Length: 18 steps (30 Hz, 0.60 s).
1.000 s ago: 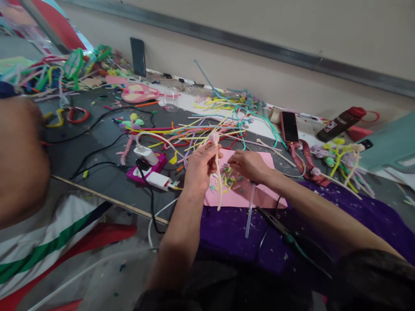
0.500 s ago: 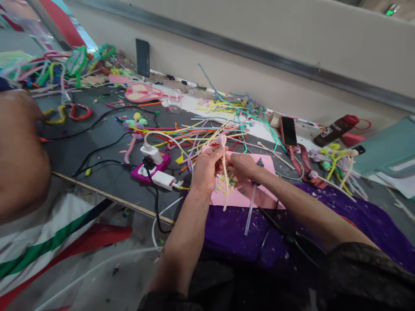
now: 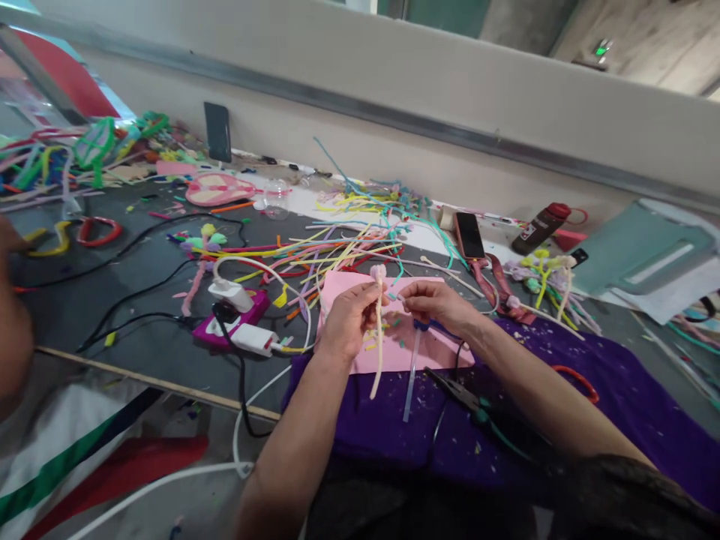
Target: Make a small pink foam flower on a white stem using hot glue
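My left hand (image 3: 347, 321) is closed on a pipe-cleaner flower, its pale pink head (image 3: 378, 272) above the fingers. The flower's cream stem (image 3: 379, 360) hangs down below them. Just to the right, my right hand (image 3: 434, 301) is pinched on something small and pale that I cannot make out. Both hands hover over a pink sheet (image 3: 450, 352) strewn with small coloured scraps. A clear stick (image 3: 412, 379) with a dark blue part at its upper end lies under the right hand. Pliers (image 3: 464, 395) rest on the purple cloth (image 3: 371, 420).
Many coloured pipe cleaners (image 3: 337, 251) lie behind the sheet. To the left stand a purple power strip (image 3: 253, 311) with plugs and, farther off, red-handled scissors (image 3: 100, 231). A phone (image 3: 469, 234) and a dark bottle (image 3: 540, 229) are at right. Another person's arm (image 3: 12, 330) shows at left.
My right hand has drawn away to the right from the flower, leaving a gap. My left hand still grips the flower. The view has shifted, and the other person's arm shows less.
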Each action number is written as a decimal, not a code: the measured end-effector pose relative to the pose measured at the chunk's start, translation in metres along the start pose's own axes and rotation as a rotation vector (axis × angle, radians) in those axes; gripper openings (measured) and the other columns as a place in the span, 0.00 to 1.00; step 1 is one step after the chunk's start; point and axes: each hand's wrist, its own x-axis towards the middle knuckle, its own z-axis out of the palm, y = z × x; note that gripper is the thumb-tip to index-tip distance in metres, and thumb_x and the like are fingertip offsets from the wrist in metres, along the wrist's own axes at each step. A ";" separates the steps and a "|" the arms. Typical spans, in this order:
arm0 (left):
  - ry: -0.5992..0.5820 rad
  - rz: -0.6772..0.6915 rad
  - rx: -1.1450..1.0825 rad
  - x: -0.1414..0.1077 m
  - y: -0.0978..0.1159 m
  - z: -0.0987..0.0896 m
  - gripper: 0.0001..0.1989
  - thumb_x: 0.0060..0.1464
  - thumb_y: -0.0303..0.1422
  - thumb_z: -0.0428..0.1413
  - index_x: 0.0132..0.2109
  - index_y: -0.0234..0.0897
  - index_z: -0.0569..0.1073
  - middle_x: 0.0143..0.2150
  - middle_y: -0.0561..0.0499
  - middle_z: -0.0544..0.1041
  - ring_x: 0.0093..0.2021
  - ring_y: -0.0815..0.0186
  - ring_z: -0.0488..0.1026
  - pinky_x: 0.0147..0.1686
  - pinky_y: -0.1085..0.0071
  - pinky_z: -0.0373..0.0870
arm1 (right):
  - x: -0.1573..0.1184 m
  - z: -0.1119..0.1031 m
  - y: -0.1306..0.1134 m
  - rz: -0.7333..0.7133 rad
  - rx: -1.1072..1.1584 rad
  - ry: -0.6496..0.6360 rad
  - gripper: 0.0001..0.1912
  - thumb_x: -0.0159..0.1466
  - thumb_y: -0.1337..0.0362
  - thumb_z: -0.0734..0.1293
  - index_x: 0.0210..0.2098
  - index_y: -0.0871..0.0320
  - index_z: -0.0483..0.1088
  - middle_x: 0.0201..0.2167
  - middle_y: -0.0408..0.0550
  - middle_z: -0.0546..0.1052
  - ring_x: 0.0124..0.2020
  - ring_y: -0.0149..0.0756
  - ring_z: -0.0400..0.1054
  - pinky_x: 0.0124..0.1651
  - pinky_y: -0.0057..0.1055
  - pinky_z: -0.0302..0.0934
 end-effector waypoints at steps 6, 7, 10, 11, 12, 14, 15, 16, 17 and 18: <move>-0.066 -0.141 0.042 -0.002 -0.024 0.019 0.12 0.41 0.36 0.61 0.32 0.31 0.74 0.23 0.54 0.71 0.14 0.81 0.59 0.11 0.83 0.48 | -0.032 -0.010 -0.009 -0.120 -0.070 0.089 0.08 0.53 0.62 0.67 0.30 0.62 0.68 0.20 0.39 0.68 0.18 0.22 0.57 0.21 0.22 0.50; -0.069 -0.137 0.054 -0.002 -0.026 0.023 0.12 0.41 0.36 0.61 0.31 0.31 0.73 0.23 0.54 0.71 0.14 0.81 0.58 0.11 0.83 0.48 | -0.037 -0.011 -0.011 -0.141 -0.101 0.103 0.08 0.53 0.63 0.67 0.29 0.62 0.68 0.20 0.39 0.67 0.18 0.22 0.57 0.21 0.22 0.50; -0.082 -0.137 0.089 -0.003 -0.030 0.032 0.12 0.42 0.37 0.61 0.29 0.31 0.73 0.23 0.54 0.72 0.14 0.81 0.58 0.13 0.83 0.51 | -0.046 -0.013 -0.011 -0.195 -0.206 0.151 0.06 0.56 0.64 0.64 0.29 0.62 0.68 0.19 0.38 0.66 0.18 0.23 0.56 0.21 0.22 0.50; -0.088 -0.146 0.101 -0.004 -0.031 0.035 0.12 0.41 0.37 0.61 0.28 0.31 0.72 0.22 0.54 0.72 0.14 0.81 0.59 0.13 0.83 0.52 | -0.047 -0.014 -0.010 -0.214 -0.249 0.168 0.06 0.56 0.64 0.64 0.29 0.62 0.68 0.19 0.39 0.66 0.18 0.23 0.56 0.21 0.22 0.50; -0.094 -0.154 0.111 -0.004 -0.031 0.037 0.12 0.41 0.37 0.61 0.28 0.31 0.72 0.22 0.54 0.71 0.14 0.81 0.59 0.13 0.82 0.52 | -0.047 -0.014 -0.009 -0.232 -0.297 0.187 0.06 0.57 0.65 0.63 0.29 0.62 0.68 0.20 0.39 0.67 0.19 0.23 0.56 0.22 0.22 0.50; -0.103 -0.164 0.139 -0.005 -0.033 0.041 0.12 0.42 0.37 0.61 0.27 0.31 0.72 0.21 0.54 0.71 0.14 0.80 0.59 0.13 0.82 0.52 | -0.046 -0.015 -0.006 -0.265 -0.401 0.230 0.06 0.57 0.66 0.62 0.28 0.62 0.68 0.21 0.41 0.68 0.20 0.24 0.57 0.23 0.22 0.51; -0.103 -0.164 0.157 -0.005 -0.034 0.042 0.12 0.42 0.37 0.61 0.27 0.31 0.72 0.20 0.55 0.70 0.14 0.80 0.59 0.13 0.82 0.52 | -0.046 -0.016 -0.006 -0.279 -0.454 0.251 0.05 0.57 0.66 0.62 0.27 0.61 0.68 0.21 0.41 0.69 0.21 0.25 0.58 0.23 0.22 0.51; -0.099 -0.162 0.176 -0.005 -0.035 0.042 0.12 0.43 0.37 0.60 0.27 0.31 0.71 0.19 0.55 0.70 0.13 0.80 0.58 0.13 0.82 0.52 | -0.046 -0.016 -0.005 -0.290 -0.502 0.269 0.05 0.57 0.67 0.62 0.27 0.61 0.68 0.21 0.41 0.69 0.21 0.25 0.59 0.24 0.22 0.51; -0.095 -0.159 0.193 -0.004 -0.036 0.043 0.12 0.43 0.37 0.60 0.27 0.31 0.71 0.18 0.56 0.69 0.13 0.80 0.58 0.13 0.82 0.52 | -0.046 -0.016 -0.005 -0.301 -0.547 0.279 0.05 0.57 0.68 0.62 0.27 0.61 0.69 0.21 0.41 0.70 0.21 0.25 0.59 0.24 0.22 0.51; -0.091 -0.158 0.208 -0.004 -0.037 0.042 0.12 0.43 0.37 0.60 0.27 0.31 0.71 0.18 0.56 0.69 0.13 0.80 0.58 0.13 0.82 0.52 | -0.046 -0.016 -0.006 -0.313 -0.592 0.287 0.05 0.57 0.68 0.62 0.26 0.61 0.69 0.21 0.41 0.70 0.21 0.26 0.59 0.24 0.22 0.51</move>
